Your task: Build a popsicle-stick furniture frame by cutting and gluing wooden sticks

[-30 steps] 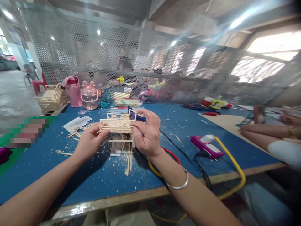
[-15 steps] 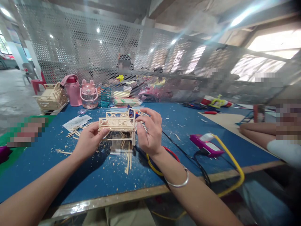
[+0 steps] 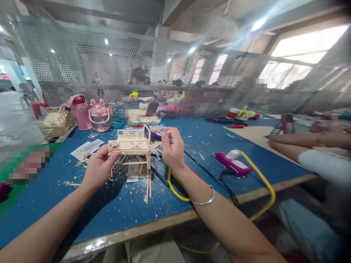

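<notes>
Head view: The left hand (image 3: 98,166) pinches the left end of a stick model (image 3: 131,149) between thumb and fingers, holding it above the blue worktop (image 3: 109,219), between the front and far edges. The right hand (image 3: 174,148) is curled, thumb drawn to the fingers, just beside the model's right end; whether it holds anything cannot be told. Probable hazards: supported visibly at one end only, the model may tilt or twist should the pinch slacken, while excess pressure may crack its thin rails. A knock from the right hand could loosen a joint at the near end. Loose sticks (image 3: 148,184), pointing toward the front edge, could make a lowered model sit unevenly. The yellow cable (image 3: 263,182), crossing the front edge, could catch a forearm swung rightward and drag the purple device (image 3: 233,164).
</notes>
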Demonstrator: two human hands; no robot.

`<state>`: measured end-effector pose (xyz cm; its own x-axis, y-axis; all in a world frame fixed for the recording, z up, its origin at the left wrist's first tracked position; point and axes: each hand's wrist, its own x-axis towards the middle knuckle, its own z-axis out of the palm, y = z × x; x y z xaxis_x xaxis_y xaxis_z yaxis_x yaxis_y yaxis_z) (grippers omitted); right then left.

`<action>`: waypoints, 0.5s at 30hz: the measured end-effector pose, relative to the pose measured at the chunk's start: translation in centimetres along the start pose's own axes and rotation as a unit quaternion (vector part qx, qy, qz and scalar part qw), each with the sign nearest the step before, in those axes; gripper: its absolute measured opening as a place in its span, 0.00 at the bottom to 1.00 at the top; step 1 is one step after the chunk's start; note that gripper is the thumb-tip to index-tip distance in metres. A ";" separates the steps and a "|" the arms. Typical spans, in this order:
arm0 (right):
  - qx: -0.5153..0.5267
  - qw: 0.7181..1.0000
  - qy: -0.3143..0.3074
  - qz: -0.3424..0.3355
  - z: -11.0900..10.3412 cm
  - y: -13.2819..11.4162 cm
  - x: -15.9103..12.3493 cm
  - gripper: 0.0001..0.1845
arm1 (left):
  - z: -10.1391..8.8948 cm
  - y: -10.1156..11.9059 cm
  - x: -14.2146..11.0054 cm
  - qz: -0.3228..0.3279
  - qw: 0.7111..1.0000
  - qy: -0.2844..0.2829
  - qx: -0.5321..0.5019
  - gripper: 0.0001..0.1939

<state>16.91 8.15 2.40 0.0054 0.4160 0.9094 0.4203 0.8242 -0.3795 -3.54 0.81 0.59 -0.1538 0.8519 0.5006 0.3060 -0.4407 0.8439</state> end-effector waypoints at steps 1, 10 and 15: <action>0.000 1.000 0.003 0.011 0.0 0.1 0.1 0.11 | -0.1 -0.1 0.0 0.013 1.000 0.008 0.000 0.17; 0.043 0.992 -0.067 0.100 0.6 0.5 -0.8 0.03 | -0.6 -0.4 -0.2 0.051 0.996 0.064 0.035 0.12; 0.041 0.990 -0.110 0.083 0.8 0.5 -1.2 0.03 | -0.4 -0.6 -0.1 0.043 0.997 0.061 0.032 0.12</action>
<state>16.41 8.41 1.01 -0.1338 0.6146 0.7774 0.3561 0.7619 -0.5411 -4.13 0.88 0.08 -0.2360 0.7699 0.5929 0.3819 -0.4875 0.7852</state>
